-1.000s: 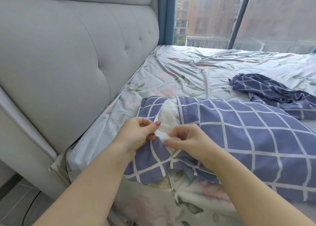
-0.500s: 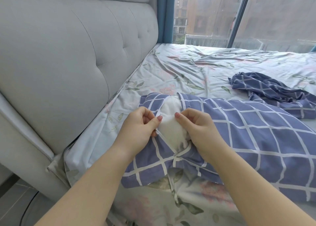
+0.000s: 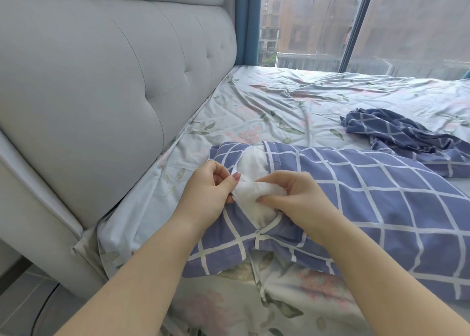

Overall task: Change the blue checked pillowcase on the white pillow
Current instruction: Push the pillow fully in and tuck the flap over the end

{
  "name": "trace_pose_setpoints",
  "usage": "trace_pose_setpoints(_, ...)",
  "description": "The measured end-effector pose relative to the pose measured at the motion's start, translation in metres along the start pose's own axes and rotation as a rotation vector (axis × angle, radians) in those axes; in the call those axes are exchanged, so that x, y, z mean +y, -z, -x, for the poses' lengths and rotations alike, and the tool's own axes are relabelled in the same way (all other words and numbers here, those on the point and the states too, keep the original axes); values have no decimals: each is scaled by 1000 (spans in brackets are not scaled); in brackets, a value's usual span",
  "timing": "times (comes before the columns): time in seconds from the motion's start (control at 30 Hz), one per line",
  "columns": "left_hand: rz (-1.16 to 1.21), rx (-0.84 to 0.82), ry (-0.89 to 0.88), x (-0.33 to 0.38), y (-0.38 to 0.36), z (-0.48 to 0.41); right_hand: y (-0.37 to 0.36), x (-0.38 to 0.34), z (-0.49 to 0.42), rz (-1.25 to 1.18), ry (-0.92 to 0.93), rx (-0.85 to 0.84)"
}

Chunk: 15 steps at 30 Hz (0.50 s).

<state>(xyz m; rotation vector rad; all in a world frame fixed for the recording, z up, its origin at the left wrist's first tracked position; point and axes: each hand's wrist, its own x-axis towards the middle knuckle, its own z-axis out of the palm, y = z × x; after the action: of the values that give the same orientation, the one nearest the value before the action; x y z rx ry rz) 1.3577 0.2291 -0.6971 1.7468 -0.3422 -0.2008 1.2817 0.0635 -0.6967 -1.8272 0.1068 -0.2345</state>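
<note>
Centre frame, you work at the open end of the blue checked pillowcase (image 3: 368, 196), which lies on the floral sheet (image 3: 279, 102) and runs off toward the right edge. The white pillow (image 3: 254, 161) shows through the slit between its two overlapping flaps. Your left hand (image 3: 208, 191) has its grip pinched together on the hem of the left flap, thumb against the white cloth. Your right hand (image 3: 297, 196) has its grip clamped on a bunched fold of the pillow, fingers curled round it.

A grey tufted headboard (image 3: 101, 81) fills the left of the frame, close against the pillowcase's left corner. A second checked pillowcase (image 3: 407, 137) lies crumpled at middle right, well apart from your hands. Across the top, a window (image 3: 318, 18) with a blue curtain (image 3: 248, 18) at its left side. The overlapping flaps cover most of the pillow; only the strip between them is bare.

Half a second ago the white cloth lay flat in the opening and your right hand sat at the right hem. It has since gathered a fold and lifted it up between both hands. The left hand has hardly moved.
</note>
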Motion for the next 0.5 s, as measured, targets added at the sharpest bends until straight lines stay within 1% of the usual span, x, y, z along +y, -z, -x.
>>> trace_pose_setpoints(0.1,-8,-6,4,2,0,0,1,0,0,-114,7,137)
trace_pose_setpoints(0.2,-24,8,11,3,-1,-1,2,2,-2,-302,-61,260)
trace_pose_setpoints(0.23,-21,11,11,3,-1,-1,2,2,-2,-372,-90,279)
trace_pose_setpoints(0.33,-11,9,14,3,-1,0,1,3,-2,-520,-138,253)
trace_pose_setpoints(0.43,3,4,12,2,-1,0,2,4,-2,-558,-132,197)
trace_pose_setpoints(0.5,13,4,8,3,-1,0,2,5,-3,-571,-114,126)
